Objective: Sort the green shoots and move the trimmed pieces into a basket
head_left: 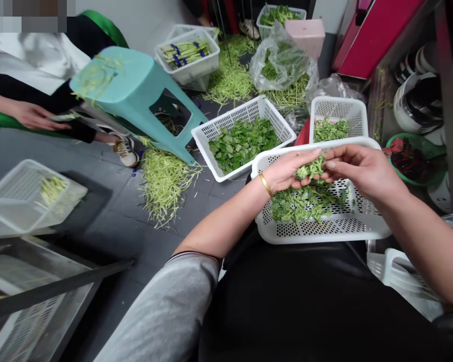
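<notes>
My left hand, with a gold bracelet at its wrist, holds a small clump of curly leafy greens in its curled fingers. From the other side, my right hand pinches at the edge of that clump; its fingertips are partly hidden by the thumb. Both hands are above a white perforated basket resting at my lap. More of the same curly greens lie in its left part, and a few loose bits are scattered to the right.
Beyond are a white basket of flat green leaves and a smaller basket with chopped greens. A teal stool stands left, with plant trimmings on the floor beside it. Another person's hand is at far left. Shelves with bowls flank the right.
</notes>
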Action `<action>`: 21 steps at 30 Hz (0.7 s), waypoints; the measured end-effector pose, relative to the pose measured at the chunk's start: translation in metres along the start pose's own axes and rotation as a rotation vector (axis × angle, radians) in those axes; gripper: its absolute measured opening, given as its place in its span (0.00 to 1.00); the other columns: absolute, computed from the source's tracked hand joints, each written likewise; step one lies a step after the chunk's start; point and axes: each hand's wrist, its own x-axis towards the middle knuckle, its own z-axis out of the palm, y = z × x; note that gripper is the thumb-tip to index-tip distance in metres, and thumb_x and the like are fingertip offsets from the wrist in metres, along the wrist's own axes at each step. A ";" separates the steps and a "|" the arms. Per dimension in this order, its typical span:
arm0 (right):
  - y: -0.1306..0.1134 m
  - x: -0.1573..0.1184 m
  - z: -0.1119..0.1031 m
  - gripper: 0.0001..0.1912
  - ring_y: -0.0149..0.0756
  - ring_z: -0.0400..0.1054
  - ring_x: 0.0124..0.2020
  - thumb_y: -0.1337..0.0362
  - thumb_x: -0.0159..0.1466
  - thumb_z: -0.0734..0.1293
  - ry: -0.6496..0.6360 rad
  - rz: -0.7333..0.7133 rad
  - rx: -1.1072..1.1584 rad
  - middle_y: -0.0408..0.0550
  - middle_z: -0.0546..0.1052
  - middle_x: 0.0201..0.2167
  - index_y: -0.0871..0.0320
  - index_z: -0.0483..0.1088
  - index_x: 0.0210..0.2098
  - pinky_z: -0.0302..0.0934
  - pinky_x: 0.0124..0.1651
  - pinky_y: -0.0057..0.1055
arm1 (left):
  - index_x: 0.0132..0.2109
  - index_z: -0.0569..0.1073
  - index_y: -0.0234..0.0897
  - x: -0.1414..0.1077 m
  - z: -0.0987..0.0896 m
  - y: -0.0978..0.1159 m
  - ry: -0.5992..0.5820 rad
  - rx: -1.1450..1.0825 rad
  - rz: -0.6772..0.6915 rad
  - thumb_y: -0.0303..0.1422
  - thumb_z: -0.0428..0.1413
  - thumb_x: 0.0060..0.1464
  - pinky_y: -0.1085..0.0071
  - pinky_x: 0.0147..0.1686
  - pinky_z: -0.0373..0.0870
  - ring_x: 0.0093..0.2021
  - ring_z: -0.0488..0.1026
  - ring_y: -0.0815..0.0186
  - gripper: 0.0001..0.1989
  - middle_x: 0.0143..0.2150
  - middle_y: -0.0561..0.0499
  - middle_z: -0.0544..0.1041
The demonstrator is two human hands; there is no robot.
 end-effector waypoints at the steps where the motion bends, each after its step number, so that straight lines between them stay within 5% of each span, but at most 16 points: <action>1: 0.001 -0.001 0.000 0.22 0.46 0.80 0.39 0.43 0.63 0.79 0.012 -0.008 0.050 0.51 0.83 0.40 0.50 0.75 0.45 0.77 0.46 0.50 | 0.41 0.78 0.32 -0.001 -0.002 0.001 0.007 -0.022 -0.001 0.46 0.69 0.66 0.82 0.16 0.49 0.19 0.70 0.77 0.20 0.27 0.50 0.78; 3: 0.004 -0.003 -0.006 0.24 0.44 0.80 0.39 0.45 0.62 0.80 0.064 -0.027 0.111 0.51 0.84 0.43 0.50 0.74 0.47 0.77 0.47 0.47 | 0.40 0.78 0.31 -0.003 -0.005 0.004 0.027 -0.068 -0.005 0.38 0.69 0.66 0.83 0.16 0.49 0.19 0.70 0.77 0.14 0.27 0.51 0.77; 6: 0.013 -0.006 -0.011 0.21 0.38 0.76 0.30 0.43 0.66 0.75 0.141 -0.027 0.001 0.47 0.81 0.33 0.52 0.69 0.41 0.73 0.39 0.40 | 0.37 0.76 0.31 -0.007 -0.007 0.011 0.059 -0.160 -0.004 0.31 0.59 0.72 0.83 0.15 0.45 0.15 0.62 0.80 0.12 0.22 0.55 0.73; 8: 0.018 -0.009 0.000 0.18 0.39 0.74 0.27 0.45 0.70 0.72 -0.051 -0.007 -0.361 0.45 0.78 0.28 0.53 0.71 0.41 0.68 0.36 0.38 | 0.35 0.74 0.33 -0.009 -0.006 0.015 0.085 -0.236 0.010 0.29 0.54 0.74 0.82 0.14 0.43 0.13 0.57 0.81 0.15 0.21 0.57 0.71; 11: 0.025 -0.014 0.039 0.15 0.46 0.79 0.34 0.55 0.71 0.73 -0.545 -0.002 -1.042 0.52 0.84 0.34 0.57 0.78 0.52 0.63 0.35 0.36 | 0.34 0.73 0.34 -0.007 -0.005 0.015 0.123 -0.320 0.064 0.29 0.59 0.70 0.82 0.14 0.46 0.14 0.59 0.81 0.12 0.23 0.58 0.73; 14: 0.029 -0.014 0.066 0.14 0.45 0.80 0.38 0.67 0.74 0.67 -0.706 -0.120 -1.327 0.58 0.86 0.41 0.60 0.78 0.57 0.57 0.34 0.34 | 0.33 0.74 0.33 -0.003 -0.006 0.011 0.105 -0.319 0.044 0.30 0.62 0.65 0.81 0.14 0.49 0.18 0.66 0.77 0.11 0.24 0.54 0.75; 17: 0.031 -0.010 0.047 0.11 0.38 0.76 0.33 0.71 0.73 0.64 -0.688 -0.183 -1.215 0.51 0.84 0.35 0.58 0.78 0.48 0.55 0.34 0.32 | 0.31 0.73 0.32 -0.003 -0.011 0.009 0.078 -0.264 -0.036 0.29 0.58 0.65 0.79 0.13 0.50 0.18 0.67 0.75 0.12 0.25 0.48 0.79; 21: 0.021 -0.004 -0.009 0.06 0.34 0.68 0.25 0.58 0.71 0.69 -0.489 -0.096 -0.750 0.41 0.75 0.25 0.54 0.73 0.40 0.57 0.33 0.31 | 0.33 0.73 0.33 -0.007 -0.011 0.010 0.036 -0.128 -0.067 0.25 0.56 0.64 0.80 0.13 0.50 0.16 0.66 0.75 0.09 0.24 0.48 0.80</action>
